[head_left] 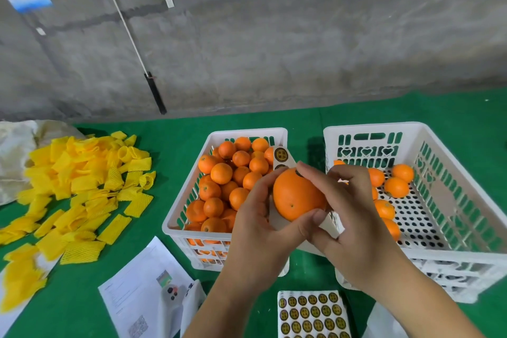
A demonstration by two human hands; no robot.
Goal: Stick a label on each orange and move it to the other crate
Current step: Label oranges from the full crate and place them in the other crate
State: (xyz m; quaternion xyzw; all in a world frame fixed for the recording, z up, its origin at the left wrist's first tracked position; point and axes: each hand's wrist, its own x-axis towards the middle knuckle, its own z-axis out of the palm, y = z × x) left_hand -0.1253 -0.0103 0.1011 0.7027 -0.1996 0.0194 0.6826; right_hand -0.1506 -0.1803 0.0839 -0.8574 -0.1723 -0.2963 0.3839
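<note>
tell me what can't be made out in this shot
All in the head view:
- Label on the held orange: only a dark edge shows at the right hand fingertip.
- Label strip: mostly hidden behind the orange and left hand.
- Sticker sheet: cut off by the bottom edge.
- Printed paper: text too small.

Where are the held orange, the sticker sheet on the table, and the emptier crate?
held orange (297, 195): head view, front skin.
sticker sheet (312, 314): head view, middle.
emptier crate (367, 127): head view, far rim.
</note>
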